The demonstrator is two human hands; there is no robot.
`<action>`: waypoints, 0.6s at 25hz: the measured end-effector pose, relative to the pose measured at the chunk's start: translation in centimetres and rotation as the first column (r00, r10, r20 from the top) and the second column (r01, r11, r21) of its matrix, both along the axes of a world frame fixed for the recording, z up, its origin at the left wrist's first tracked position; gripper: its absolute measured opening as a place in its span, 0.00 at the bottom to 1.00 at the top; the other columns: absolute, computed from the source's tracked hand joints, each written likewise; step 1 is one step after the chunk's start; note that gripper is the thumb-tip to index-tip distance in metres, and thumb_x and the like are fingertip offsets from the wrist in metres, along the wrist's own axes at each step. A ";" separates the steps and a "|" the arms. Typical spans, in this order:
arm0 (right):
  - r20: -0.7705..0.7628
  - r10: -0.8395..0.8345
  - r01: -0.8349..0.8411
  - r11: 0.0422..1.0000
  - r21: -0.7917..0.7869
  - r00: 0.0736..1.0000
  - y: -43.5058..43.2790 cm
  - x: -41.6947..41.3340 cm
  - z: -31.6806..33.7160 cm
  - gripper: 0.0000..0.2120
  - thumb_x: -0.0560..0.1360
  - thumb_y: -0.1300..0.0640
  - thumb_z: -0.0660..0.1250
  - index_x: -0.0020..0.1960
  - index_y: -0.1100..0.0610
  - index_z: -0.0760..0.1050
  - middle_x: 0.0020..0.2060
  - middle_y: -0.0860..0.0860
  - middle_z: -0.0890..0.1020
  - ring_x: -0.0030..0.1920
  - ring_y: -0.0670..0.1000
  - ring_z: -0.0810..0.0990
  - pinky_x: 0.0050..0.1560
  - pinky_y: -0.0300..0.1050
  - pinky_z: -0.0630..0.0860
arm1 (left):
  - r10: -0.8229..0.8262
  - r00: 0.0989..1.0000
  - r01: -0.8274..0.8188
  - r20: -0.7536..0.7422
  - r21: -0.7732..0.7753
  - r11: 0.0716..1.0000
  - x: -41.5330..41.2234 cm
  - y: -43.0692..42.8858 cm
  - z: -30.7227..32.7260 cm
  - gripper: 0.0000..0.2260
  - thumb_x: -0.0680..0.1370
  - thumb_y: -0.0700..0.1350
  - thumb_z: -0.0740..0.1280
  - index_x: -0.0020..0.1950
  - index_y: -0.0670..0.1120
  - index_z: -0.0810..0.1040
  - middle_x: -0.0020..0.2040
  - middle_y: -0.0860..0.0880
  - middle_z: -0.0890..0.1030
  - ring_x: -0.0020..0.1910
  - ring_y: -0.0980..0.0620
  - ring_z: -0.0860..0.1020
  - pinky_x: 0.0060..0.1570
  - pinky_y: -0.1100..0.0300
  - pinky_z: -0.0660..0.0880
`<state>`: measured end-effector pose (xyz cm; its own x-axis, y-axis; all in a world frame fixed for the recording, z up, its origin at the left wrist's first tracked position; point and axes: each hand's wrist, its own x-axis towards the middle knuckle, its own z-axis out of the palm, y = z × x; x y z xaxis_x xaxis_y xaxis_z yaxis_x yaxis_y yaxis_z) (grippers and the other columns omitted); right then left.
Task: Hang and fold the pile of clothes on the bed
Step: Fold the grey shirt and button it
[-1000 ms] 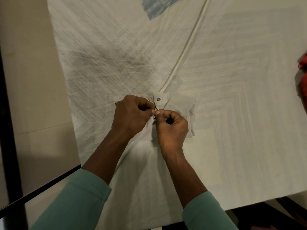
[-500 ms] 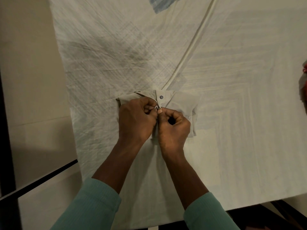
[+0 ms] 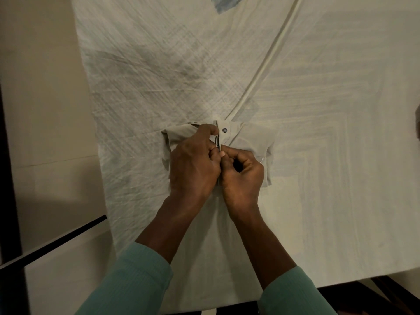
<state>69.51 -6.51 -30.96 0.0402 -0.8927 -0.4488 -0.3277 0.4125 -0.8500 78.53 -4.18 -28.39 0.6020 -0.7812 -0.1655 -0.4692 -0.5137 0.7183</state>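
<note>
A small beige garment [image 3: 247,137] with a waistband and a metal button [image 3: 224,130] lies flat on the pale bed sheet [image 3: 318,110]. My left hand [image 3: 193,164] grips the left edge of its front opening, thumb up by the button. My right hand [image 3: 242,176] pinches the opening's right edge between thumb and curled fingers. Both hands meet at the middle, where a dark zip line shows between them. The hands hide the lower part of the garment.
The bed sheet's left edge [image 3: 97,155] hangs beside a cream floor [image 3: 45,133]. A dark bar [image 3: 63,239] crosses the lower left. A raised seam [image 3: 268,64] runs diagonally across the sheet. A dark edge of something [image 3: 417,123] shows at far right.
Both hands have stayed pinched together at the garment's front opening. My left thumb has slid up toward the button. More of the waistband's left side now shows.
</note>
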 end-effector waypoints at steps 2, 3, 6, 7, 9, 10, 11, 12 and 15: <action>0.022 0.038 -0.038 0.999 -0.003 0.999 -0.2 -0.4 0.2 0.09 0.79 0.65 0.71 0.55 0.57 0.87 0.53 0.51 0.84 0.48 0.42 0.84 0.54 0.43 0.83 | -0.046 0.998 0.047 0.039 -0.025 0.999 0.0 0.1 -0.2 0.18 0.77 0.39 0.72 0.63 0.52 0.75 0.38 0.57 0.79 0.38 0.59 0.80 0.43 0.59 0.79; 0.032 0.048 -0.048 0.999 -0.003 0.998 -0.2 -0.5 0.3 0.10 0.79 0.67 0.70 0.55 0.58 0.86 0.53 0.51 0.83 0.48 0.41 0.84 0.54 0.40 0.82 | -0.047 0.998 0.049 0.050 -0.036 0.998 0.1 0.1 -0.4 0.17 0.77 0.38 0.72 0.63 0.51 0.74 0.39 0.57 0.78 0.38 0.59 0.79 0.43 0.59 0.79; 0.063 0.069 -0.071 0.997 0.030 0.996 -0.4 -0.6 0.4 0.13 0.78 0.71 0.68 0.56 0.58 0.86 0.54 0.53 0.81 0.44 0.39 0.82 0.52 0.37 0.81 | -0.030 0.999 0.032 0.029 -0.064 0.997 0.0 0.3 -1.0 0.16 0.76 0.35 0.70 0.60 0.50 0.74 0.40 0.59 0.76 0.39 0.59 0.79 0.44 0.59 0.79; 0.072 0.079 -0.084 0.995 0.055 0.994 -0.5 -0.6 0.6 0.13 0.78 0.71 0.68 0.56 0.58 0.86 0.54 0.53 0.81 0.44 0.39 0.82 0.52 0.39 0.82 | -0.028 0.999 0.029 0.025 -0.065 0.997 0.0 0.4 -1.2 0.16 0.76 0.35 0.70 0.60 0.49 0.74 0.40 0.59 0.76 0.40 0.60 0.79 0.45 0.60 0.79; 0.064 0.089 -0.094 0.991 0.090 0.994 -0.9 -0.6 0.7 0.12 0.77 0.68 0.69 0.55 0.56 0.86 0.52 0.52 0.83 0.46 0.42 0.83 0.56 0.47 0.84 | -0.003 1.000 0.001 -0.015 -0.088 0.996 -0.2 0.7 -1.4 0.15 0.76 0.35 0.71 0.58 0.49 0.75 0.41 0.59 0.78 0.41 0.61 0.80 0.44 0.66 0.77; 0.034 0.083 -0.085 0.992 0.094 0.996 -1.1 -0.5 1.0 0.10 0.77 0.65 0.70 0.53 0.54 0.87 0.49 0.50 0.85 0.47 0.43 0.84 0.57 0.50 0.84 | 0.026 0.998 -0.032 -0.062 -0.103 0.994 -0.2 0.9 -1.2 0.15 0.76 0.35 0.71 0.58 0.49 0.75 0.42 0.59 0.79 0.42 0.61 0.81 0.43 0.69 0.76; -0.014 0.077 -0.076 0.994 0.074 0.997 -1.5 -0.2 1.5 0.05 0.77 0.59 0.72 0.50 0.52 0.86 0.45 0.47 0.86 0.45 0.43 0.85 0.55 0.49 0.83 | 0.068 0.991 -0.080 -0.112 -0.106 0.991 -0.1 0.9 -1.0 0.13 0.76 0.35 0.72 0.57 0.49 0.76 0.44 0.58 0.80 0.44 0.62 0.81 0.43 0.72 0.76; -0.077 0.082 -0.079 0.996 0.034 0.994 -2.0 0.4 2.0 0.03 0.76 0.52 0.74 0.49 0.50 0.84 0.42 0.45 0.85 0.43 0.42 0.84 0.52 0.47 0.83 | 0.121 0.980 -0.137 -0.160 -0.089 0.987 0.2 0.9 -0.9 0.12 0.77 0.36 0.73 0.56 0.49 0.78 0.45 0.58 0.82 0.44 0.63 0.82 0.43 0.72 0.76; -0.368 0.161 -0.221 0.967 -0.126 0.916 -3.0 2.0 2.6 0.16 0.74 0.41 0.75 0.54 0.49 0.77 0.44 0.44 0.81 0.43 0.43 0.80 0.46 0.42 0.77 | 0.254 0.922 -0.277 -0.292 -0.039 0.960 1.5 0.4 -1.0 0.08 0.79 0.39 0.72 0.56 0.49 0.83 0.47 0.57 0.85 0.45 0.63 0.84 0.46 0.65 0.82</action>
